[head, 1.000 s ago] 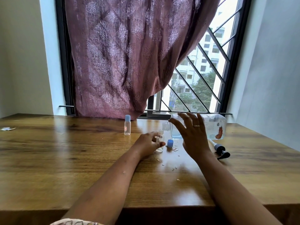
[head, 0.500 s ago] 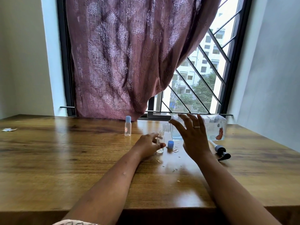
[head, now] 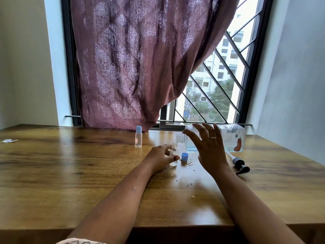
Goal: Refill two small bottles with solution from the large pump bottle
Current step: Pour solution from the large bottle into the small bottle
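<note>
The large clear bottle (head: 230, 138) is tipped on its side above the table, its threaded neck pointing left over a small open bottle (head: 174, 154). My left hand (head: 159, 158) holds that small bottle upright on the table. My right hand (head: 208, 148) is in front of the large bottle with fingers spread; whether it touches the bottle is unclear. A blue cap (head: 184, 157) lies just right of the small bottle. The black pump head (head: 240, 165) lies on the table to the right. A second small bottle (head: 138, 136) with a blue cap stands further left.
The wooden table (head: 70, 173) has small spilled drops (head: 189, 184) in front of the bottles. A scrap of paper (head: 8, 140) lies at the far left. A curtain (head: 140, 67) and a barred window stand behind the table; walls close both sides.
Nothing has clearly moved; both hands and the bottles keep their places, only the view shifts slightly.
</note>
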